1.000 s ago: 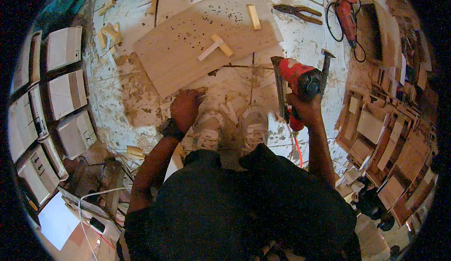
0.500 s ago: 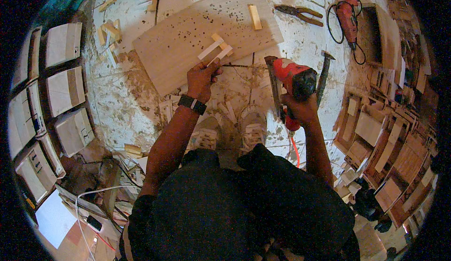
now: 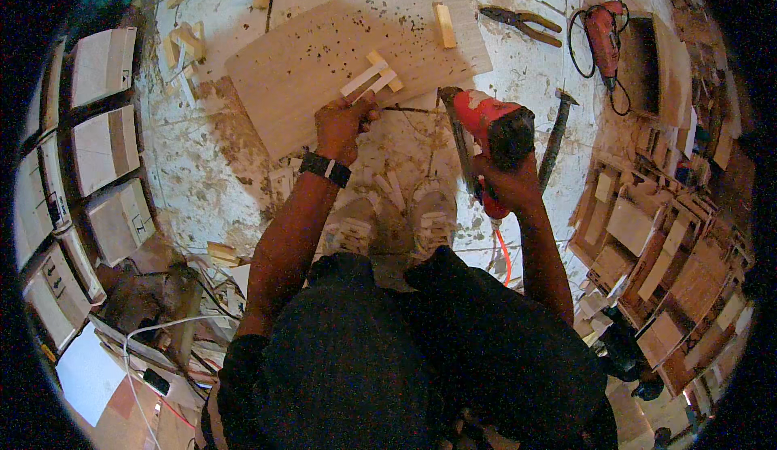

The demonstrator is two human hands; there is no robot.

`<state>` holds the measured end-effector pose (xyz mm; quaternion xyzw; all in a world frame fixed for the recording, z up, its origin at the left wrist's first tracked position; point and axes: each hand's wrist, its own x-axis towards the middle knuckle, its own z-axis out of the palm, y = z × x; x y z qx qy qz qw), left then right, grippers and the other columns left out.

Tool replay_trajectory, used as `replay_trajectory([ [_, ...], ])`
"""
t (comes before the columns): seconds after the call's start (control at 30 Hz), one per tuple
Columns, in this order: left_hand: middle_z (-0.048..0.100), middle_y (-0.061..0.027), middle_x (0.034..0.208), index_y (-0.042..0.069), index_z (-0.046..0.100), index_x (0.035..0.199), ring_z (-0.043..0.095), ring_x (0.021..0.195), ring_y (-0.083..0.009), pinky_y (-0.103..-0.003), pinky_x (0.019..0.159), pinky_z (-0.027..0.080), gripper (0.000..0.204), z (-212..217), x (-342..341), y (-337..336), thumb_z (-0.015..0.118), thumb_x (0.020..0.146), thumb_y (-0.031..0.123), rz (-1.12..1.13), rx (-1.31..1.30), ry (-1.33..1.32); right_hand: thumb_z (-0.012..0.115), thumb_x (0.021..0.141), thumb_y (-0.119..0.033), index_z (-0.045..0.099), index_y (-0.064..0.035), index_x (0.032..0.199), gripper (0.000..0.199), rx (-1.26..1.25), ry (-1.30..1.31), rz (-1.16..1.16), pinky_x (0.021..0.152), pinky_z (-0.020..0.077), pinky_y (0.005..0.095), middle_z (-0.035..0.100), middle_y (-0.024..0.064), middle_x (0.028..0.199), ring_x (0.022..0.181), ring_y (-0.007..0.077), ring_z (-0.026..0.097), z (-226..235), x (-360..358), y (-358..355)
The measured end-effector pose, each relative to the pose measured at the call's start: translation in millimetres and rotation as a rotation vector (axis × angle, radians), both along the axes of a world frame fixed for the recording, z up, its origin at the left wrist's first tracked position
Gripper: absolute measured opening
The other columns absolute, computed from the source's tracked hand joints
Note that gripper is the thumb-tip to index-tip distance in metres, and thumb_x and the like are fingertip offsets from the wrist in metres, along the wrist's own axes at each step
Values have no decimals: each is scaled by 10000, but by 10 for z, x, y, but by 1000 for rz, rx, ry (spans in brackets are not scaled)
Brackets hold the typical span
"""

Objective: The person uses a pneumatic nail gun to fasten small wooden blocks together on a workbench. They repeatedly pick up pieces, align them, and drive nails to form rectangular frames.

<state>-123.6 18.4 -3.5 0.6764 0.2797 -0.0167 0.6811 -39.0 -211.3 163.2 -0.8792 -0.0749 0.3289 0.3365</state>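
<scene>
My left hand (image 3: 346,126) is closed around the near end of a small wood strip, its fingertips pinched together just over the edge of a board. In front of it lie a pale strip (image 3: 366,79) and a yellowish crosspiece (image 3: 385,70); whether these are joined to the held strip I cannot tell. My right hand (image 3: 511,181) grips a red and black nail gun (image 3: 486,116), with an orange-red hose (image 3: 504,256) running down from its handle. The gun's nose points toward the strips but stays apart from them. Under the strips is a flat wooden board (image 3: 299,78) scattered with dark specks.
Another wood block (image 3: 444,26) rests on the board's right end. Beyond it are pliers (image 3: 522,23), a hammer (image 3: 558,136) and a corded red drill (image 3: 602,41). Offcuts (image 3: 184,44) lie at the left, pale panels (image 3: 105,146) further out, and stacked wooden pieces (image 3: 635,219) at the right.
The nail gun in my right hand has moved a little left, closer to the strips. My left hand has shifted slightly, still holding its strip.
</scene>
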Motion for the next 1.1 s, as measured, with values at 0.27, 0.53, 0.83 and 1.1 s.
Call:
replay_trajectory([
  [0.27,654,-43,768,-13,633,975,581,566,-99,-207,455,400,236,-89,-6,-23,699,810,142,210,-284,9,710,718,-211,580,-35,1085,427,-68,61,64,885,467,355,628,138,1073,984,249,606,60,70,271],
  [0.53,657,-48,762,-13,633,944,581,558,-96,-209,456,412,222,-71,10,-46,699,808,151,239,-273,-39,707,697,-192,557,-30,1108,466,87,-29,94,865,464,353,616,125,1055,960,231,592,-100,102,505],
  [0.83,663,-57,743,-12,652,856,577,540,-96,-218,441,424,143,254,130,-65,701,799,109,411,-413,181,690,708,-184,572,-16,1078,423,17,60,143,865,465,354,629,129,1039,959,238,602,-111,185,742],
  [1.1,655,-59,734,-40,652,876,564,533,-91,-215,456,424,165,357,161,-47,704,795,94,461,-504,265,672,701,-171,569,-29,1098,434,29,84,139,848,473,356,637,130,1019,937,250,615,-96,147,882],
])
